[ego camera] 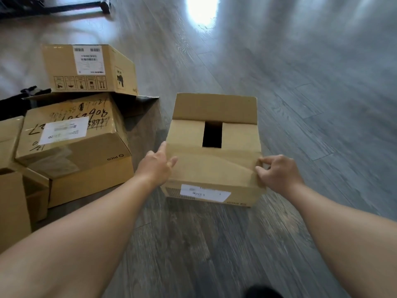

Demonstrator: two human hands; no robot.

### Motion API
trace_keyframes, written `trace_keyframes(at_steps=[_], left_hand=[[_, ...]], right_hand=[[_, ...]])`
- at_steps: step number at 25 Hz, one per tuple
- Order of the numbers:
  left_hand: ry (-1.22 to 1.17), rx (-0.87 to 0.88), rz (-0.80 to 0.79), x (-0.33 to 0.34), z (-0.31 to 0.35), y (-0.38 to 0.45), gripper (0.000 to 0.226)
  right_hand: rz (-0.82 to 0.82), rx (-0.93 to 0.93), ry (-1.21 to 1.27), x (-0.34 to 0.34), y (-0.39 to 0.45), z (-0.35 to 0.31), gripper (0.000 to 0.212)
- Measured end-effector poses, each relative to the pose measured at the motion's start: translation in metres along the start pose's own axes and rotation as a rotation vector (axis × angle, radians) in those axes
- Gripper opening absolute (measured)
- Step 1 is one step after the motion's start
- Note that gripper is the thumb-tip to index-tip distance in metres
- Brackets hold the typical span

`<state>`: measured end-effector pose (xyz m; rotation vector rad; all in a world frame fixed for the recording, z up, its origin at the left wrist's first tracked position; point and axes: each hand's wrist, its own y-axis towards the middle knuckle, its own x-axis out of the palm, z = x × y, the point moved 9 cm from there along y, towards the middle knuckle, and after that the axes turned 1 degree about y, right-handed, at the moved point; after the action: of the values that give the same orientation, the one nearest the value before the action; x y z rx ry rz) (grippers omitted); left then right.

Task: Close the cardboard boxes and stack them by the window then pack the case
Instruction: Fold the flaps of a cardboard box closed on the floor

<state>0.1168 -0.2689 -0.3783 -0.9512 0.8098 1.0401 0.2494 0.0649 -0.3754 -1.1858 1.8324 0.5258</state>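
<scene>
Left hand [158,166] flat against cardboard box [212,151], right hand [276,173] pinching near flap [214,166]; far flap [214,107] upright (gap showing): near flap may spring back.

Both bare forearms reach from the lower corners of the frame toward its middle. The left hand [158,163] lies left of center, fingers [162,147] straight and pointing up-frame, thumb out to the right. The right hand [277,173] lies right of center, its fingers curled leftward in a pinch.
</scene>
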Motion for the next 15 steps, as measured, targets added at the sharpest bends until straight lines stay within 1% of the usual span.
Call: trace_keyframes(at_steps=[1,2,3,4,6,7,8,9,10,11,13,15], left_hand=[[0.057,-0.003,-0.031,0.002,-0.006,-0.004,0.067],[0.098,0.003,-0.067,0.005,-0.011,-0.009,0.069],[0.121,0.015,-0.097,0.008,-0.015,-0.014,0.071],[0.136,0.034,-0.117,0.010,-0.018,-0.019,0.074],[0.175,0.076,-0.130,0.011,-0.021,-0.025,0.079],[0.189,0.087,-0.127,0.010,-0.021,-0.028,0.080],[0.197,0.092,-0.121,0.010,-0.021,-0.029,0.079],[0.191,0.094,-0.115,0.011,-0.020,-0.029,0.078],[0.170,0.096,-0.107,0.012,-0.020,-0.029,0.077],[0.142,0.097,-0.100,0.013,-0.020,-0.029,0.076],[0.103,0.099,-0.094,0.014,-0.021,-0.028,0.076],[0.086,0.098,-0.103,0.015,-0.024,-0.025,0.077]], right_hand=[[0.012,-0.012,0.026,0.000,-0.006,-0.001,0.014],[0.041,-0.011,0.050,0.000,-0.009,-0.001,0.020],[0.065,0.015,0.065,0.001,-0.010,0.002,0.034],[0.091,0.061,0.066,0.003,-0.011,0.006,0.040],[0.137,0.111,0.043,0.000,-0.010,0.002,0.036],[0.135,0.112,0.025,0.000,-0.007,-0.004,0.027],[0.118,0.098,0.008,-0.001,0.000,-0.012,0.016],[0.088,0.077,-0.013,-0.002,0.010,-0.021,0.017],[0.046,0.067,-0.026,-0.001,0.023,-0.026,0.026],[0.005,0.078,-0.025,-0.001,0.037,-0.029,0.029],[-0.048,0.149,0.034,0.001,0.061,-0.032,0.025],[-0.059,0.230,0.134,0.009,0.082,-0.033,0.019]])
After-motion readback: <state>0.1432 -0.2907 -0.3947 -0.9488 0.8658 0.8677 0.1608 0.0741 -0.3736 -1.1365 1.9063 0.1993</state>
